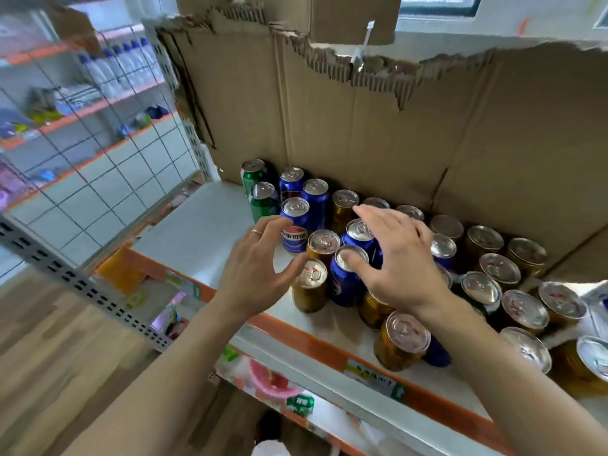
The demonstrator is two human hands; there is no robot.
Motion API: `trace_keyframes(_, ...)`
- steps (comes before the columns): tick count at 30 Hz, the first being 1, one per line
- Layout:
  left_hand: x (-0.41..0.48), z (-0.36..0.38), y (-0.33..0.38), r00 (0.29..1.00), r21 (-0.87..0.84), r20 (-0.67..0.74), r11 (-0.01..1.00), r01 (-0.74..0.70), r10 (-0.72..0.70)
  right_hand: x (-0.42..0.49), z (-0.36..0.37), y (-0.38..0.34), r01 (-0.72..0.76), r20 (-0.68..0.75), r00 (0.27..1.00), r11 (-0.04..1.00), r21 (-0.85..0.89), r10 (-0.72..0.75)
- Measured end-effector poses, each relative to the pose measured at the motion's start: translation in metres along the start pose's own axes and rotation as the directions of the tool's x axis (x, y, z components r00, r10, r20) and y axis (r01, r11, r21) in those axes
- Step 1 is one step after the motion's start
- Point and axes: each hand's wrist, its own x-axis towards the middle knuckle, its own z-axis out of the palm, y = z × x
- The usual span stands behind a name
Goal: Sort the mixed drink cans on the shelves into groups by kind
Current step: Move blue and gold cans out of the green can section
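Mixed drink cans stand on a white shelf (204, 238) with an orange front strip. Two green cans (263, 200) are at the back left, blue cans (316, 195) beside them, and several gold cans (490, 241) fill the right. My left hand (260, 268) hovers with fingers spread and loosely curved, its thumb near a gold can (309, 284) at the front, holding nothing. My right hand (398, 258) is spread flat over the cans, its thumb tip resting on the lid of a blue can (345, 278).
Torn brown cardboard (362, 126) lines the back of the shelf. A wire grid panel (98, 153) closes the left side, with other shelves of bottles behind it. A lower shelf (273, 383) holds packaged goods. A perforated metal upright (82, 284) runs diagonally at left.
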Motion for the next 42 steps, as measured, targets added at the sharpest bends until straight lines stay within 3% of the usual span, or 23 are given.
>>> trace_keyframes(8,0.050,-0.009,-0.069,0.999,-0.008,0.030,1.000,0.020,-0.019,0.065,0.036,-0.031,-0.084,0.089,0.993,0.996,0.001,0.083)
trace_keyframes(12,0.084,-0.006,-0.105,0.996,-0.025,0.068,0.998,0.058,-0.056,0.104,0.062,-0.040,-0.182,0.165,0.965,0.975,-0.126,0.201)
trace_keyframes(19,0.117,0.028,-0.157,0.962,-0.285,0.232,0.936,0.208,-0.143,0.137,0.103,-0.060,-0.313,0.231,0.889,0.893,-0.324,0.395)
trace_keyframes(28,0.127,0.051,-0.175,0.943,-0.519,0.289,0.800,0.302,-0.168,0.142,0.113,-0.062,-0.404,0.233,0.854,0.875,-0.267,0.465)
trace_keyframes(31,0.127,0.041,-0.172,0.954,-0.583,0.263,0.764,0.276,-0.143,0.137,0.103,-0.061,-0.467,0.219,0.844,0.871,-0.152,0.490)
trace_keyframes(37,0.135,0.007,-0.144,0.982,-0.700,0.190,0.700,0.145,-0.013,0.122,0.058,-0.065,-0.494,0.044,0.862,0.816,0.298,0.506)
trace_keyframes(42,0.142,-0.006,-0.114,0.988,-0.764,0.132,0.644,0.047,0.085,0.099,0.018,-0.060,-0.455,-0.083,0.847,0.797,0.396,0.525)
